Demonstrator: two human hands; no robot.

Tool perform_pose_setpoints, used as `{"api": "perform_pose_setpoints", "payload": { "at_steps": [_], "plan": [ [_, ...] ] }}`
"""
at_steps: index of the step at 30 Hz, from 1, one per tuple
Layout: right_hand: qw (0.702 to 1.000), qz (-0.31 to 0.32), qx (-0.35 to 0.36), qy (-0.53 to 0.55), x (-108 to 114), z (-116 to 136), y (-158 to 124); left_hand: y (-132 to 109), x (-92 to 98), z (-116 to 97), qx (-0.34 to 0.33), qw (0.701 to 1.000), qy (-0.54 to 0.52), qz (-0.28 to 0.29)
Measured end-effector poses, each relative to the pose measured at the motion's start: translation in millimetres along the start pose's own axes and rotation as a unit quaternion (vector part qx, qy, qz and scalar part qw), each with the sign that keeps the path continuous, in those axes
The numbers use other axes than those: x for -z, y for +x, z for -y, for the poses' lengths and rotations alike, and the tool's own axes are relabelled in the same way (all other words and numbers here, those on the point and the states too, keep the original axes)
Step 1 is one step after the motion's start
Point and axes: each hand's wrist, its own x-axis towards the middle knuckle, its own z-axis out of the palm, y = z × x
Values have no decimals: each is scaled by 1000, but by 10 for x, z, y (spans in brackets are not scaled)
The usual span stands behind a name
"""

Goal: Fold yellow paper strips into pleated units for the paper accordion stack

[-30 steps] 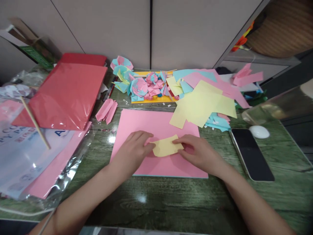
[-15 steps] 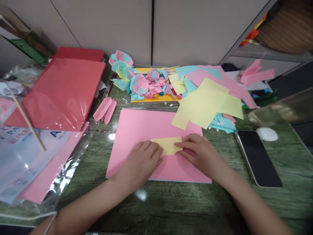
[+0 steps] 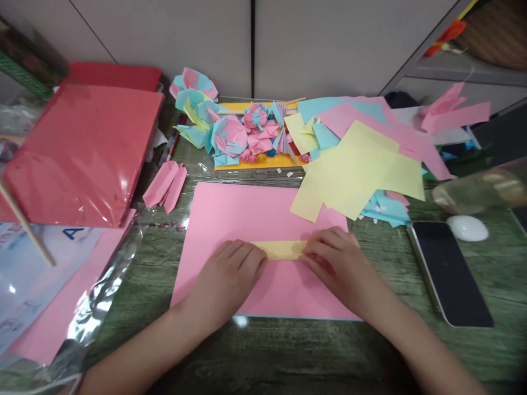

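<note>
Between my two hands lies a narrow folded strip of yellow paper (image 3: 284, 250), flat over a stack of pink paper sheets (image 3: 242, 211). My left hand (image 3: 234, 274) is closed at the strip's left end, thumb and fingertips pressed on it. At the right end, my right hand (image 3: 340, 263) pinches the strip between thumb and fingers. Both ends of the strip are partly hidden under the fingers. Larger yellow paper sheets (image 3: 354, 164) overlap the stack's top right corner.
Folded paper flowers (image 3: 230, 137) rest at the back on a yellow base. A folded pink paper piece (image 3: 166, 185) lies left of the stack, near red paper packs (image 3: 94, 148). On the right are a phone (image 3: 448, 274), a white mouse (image 3: 468, 227) and a clear bottle (image 3: 481, 186).
The yellow paper has gone from a wider rectangle to a narrower strip, folded over lengthwise. My hands stay at its two ends. The camera view has shifted slightly.
</note>
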Motion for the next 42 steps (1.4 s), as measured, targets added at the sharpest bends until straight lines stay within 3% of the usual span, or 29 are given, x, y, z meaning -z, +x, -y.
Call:
{"api": "perform_pose_setpoints", "payload": {
  "at_steps": [3, 6, 8, 10, 12, 16, 29, 37, 42],
  "plan": [
    [1000, -9, -11, 18, -49, 12, 21, 22, 45, 38, 18, 999, -26, -22],
    [999, -20, -19, 20, -85, 14, 36, 14, 111, 12, 26, 1000, -14, -5],
    [999, -21, -21, 21, -93, 14, 44, -10, 146, -70, 8, 999, 33, -7],
    [999, -20, -18, 27, -90, 16, 53, -44, 151, -188, -32, 997, 57, -49],
    [999, -15, -14, 32, -78, 19, 62, -82, 116, -308, -51, 997, 58, -27],
    [999, -2, -21, 35, -51, 21, 77, -140, -12, -440, -17, 995, 89, 31],
    [997, -30, -71, 23, -138, 34, 47, -165, -57, -377, -23, 993, 82, 88],
    [997, -43, -63, -25, -155, 55, 72, -197, -62, -327, -51, 989, 95, 97],
    [996, -46, -63, -40, -159, 65, 74, -213, -101, -346, -31, 993, 82, 84]
  ]
}}
